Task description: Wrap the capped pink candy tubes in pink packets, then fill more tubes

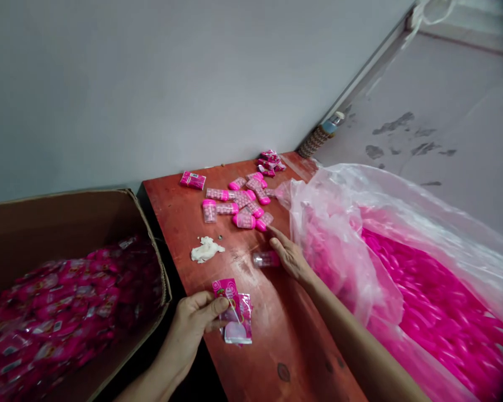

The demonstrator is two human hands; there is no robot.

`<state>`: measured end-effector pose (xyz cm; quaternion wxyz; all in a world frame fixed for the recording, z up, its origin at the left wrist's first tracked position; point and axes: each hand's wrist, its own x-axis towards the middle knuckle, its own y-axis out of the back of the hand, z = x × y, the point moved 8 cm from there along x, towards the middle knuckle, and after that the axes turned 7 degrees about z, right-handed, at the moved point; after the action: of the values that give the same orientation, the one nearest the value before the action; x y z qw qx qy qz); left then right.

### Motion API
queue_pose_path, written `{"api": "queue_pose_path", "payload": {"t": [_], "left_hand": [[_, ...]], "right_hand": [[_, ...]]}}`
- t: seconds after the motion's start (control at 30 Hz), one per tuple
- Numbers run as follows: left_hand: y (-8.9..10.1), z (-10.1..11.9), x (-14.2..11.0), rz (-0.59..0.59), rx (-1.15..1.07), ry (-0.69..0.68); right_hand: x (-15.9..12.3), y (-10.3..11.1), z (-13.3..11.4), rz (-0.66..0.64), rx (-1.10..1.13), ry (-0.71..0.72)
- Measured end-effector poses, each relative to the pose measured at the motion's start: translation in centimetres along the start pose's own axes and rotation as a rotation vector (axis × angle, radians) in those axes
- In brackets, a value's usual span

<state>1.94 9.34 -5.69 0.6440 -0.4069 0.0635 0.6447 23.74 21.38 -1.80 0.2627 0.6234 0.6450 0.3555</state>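
Note:
My left hand (199, 312) is closed, its thumb and fingers pinching a pink printed packet (225, 287) over the near part of the table. A second pink and silver packet (245, 318) overlaps it; a thin white stick and a pale rounded piece show at its front. My right hand (288, 255) is stretched out with its fingers extended. Close beside its thumb, a clear tube with a pink end (265, 259) lies on its side. Just beyond the fingertips lies a group of clear bottles of small pink balls (245, 220), with bright pink caps.
On the red-brown table (285, 340) are a white lump (207, 249), a banded pink stack (193, 180) and crumpled pink packets (270, 163). A carton (151, 223) of pink packets stands left. A plastic bag (343, 184) of pink pieces bulges right. A bottle (321, 134) stands behind.

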Motion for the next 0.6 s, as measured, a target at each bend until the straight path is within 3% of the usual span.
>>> {"api": "queue_pose_path", "payload": {"t": [0.07,0.2,0.27,0.33,0.4,0.5,0.6], "left_hand": [[0.2,0.0,0.0,0.016,-0.013,0.003],[0.3,-0.1,0.0,0.020,-0.037,0.013],[0.4,-0.2,0.0,0.023,-0.044,0.011],[0.5,-0.2,0.0,0.032,-0.047,0.004],[0.6,-0.2,0.1,0.038,-0.049,0.001],[0.7,-0.3,0.1,0.032,-0.077,0.009],[0.7,-0.3,0.1,0.029,-0.117,0.004]], "right_hand": [[-0.8,0.9,0.4,0.037,0.072,-0.056],[-1.6,6.3,3.8,0.244,-0.117,-0.203],[-1.9,8.4,4.9,0.246,-0.208,-0.241],[-2.3,9.1,4.9,0.187,-0.276,-0.232],[-2.9,8.5,4.0,0.099,-0.311,-0.163],[-4.6,5.4,1.7,-0.061,-0.299,-0.002],[-7.3,2.8,-1.0,-0.122,-0.182,0.118]]}}
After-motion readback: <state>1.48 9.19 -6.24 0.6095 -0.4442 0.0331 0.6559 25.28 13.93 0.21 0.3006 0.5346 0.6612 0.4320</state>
